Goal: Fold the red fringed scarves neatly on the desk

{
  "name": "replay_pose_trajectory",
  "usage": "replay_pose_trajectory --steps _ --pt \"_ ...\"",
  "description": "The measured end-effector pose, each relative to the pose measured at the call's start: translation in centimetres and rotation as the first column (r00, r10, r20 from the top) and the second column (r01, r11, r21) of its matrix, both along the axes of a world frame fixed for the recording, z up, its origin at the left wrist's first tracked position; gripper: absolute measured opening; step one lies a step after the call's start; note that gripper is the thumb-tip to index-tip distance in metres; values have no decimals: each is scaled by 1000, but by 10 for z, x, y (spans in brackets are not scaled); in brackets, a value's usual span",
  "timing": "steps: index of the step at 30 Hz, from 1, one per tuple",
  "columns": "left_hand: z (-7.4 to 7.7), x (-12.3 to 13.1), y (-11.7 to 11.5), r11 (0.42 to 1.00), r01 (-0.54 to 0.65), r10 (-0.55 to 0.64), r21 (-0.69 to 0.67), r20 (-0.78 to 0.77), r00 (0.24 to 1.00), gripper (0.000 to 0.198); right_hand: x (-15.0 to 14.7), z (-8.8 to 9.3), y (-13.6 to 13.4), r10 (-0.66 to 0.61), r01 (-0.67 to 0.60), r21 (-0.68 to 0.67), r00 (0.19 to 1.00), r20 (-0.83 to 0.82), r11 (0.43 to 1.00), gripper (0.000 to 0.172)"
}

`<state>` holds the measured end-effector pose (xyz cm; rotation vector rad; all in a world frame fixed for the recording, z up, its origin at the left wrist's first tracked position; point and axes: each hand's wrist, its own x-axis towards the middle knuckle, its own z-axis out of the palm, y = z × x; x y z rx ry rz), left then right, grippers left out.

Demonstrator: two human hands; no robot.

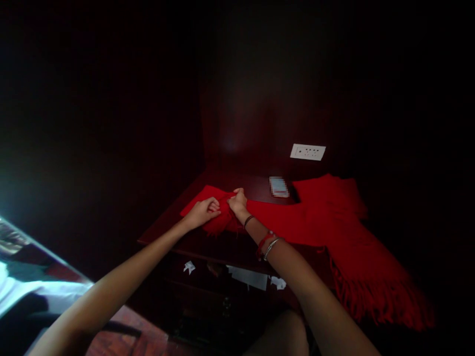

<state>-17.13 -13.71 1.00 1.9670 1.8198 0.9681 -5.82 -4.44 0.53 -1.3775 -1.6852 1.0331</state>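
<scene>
A long red scarf with a fringed end lies across a dark wooden bedside table and hangs off its right side. My left hand rests on the scarf's left end with its fingers curled into the cloth. My right hand sits right beside it, closed in a pinch on the same bunched part of the scarf. Bracelets and a dark band circle my right wrist.
A small pale card-like item lies on the table behind the scarf. A white wall socket plate sits on the dark wall above. White paper scraps stick to the drawer front. A bright surface shows at the lower left.
</scene>
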Motion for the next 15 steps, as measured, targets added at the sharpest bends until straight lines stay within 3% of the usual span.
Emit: replay_pose_trajectory --steps 2,4,6,8,12,15 --pt "9 -13 2 993 -48 50 106 -15 999 22 14 10 5 16 -14 60 1000 -26 998 33" --pt "16 -26 5 962 -175 195 211 -80 978 27 36 22 11 31 -21 116 996 -83 993 32" --pt "17 -36 12 930 -286 324 232 -145 935 33 68 36 17 52 -27 158 987 -155 987 31" --pt "9 -40 20 938 -310 339 156 -210 917 40 108 49 23 68 -39 149 978 -198 988 31" --pt "-19 -37 37 970 -214 157 -118 -372 915 48 190 65 31 41 -21 102 979 -201 995 27" --pt "-32 -38 46 905 -362 230 -222 -461 857 52 232 64 31 103 -101 20 983 -152 995 24"
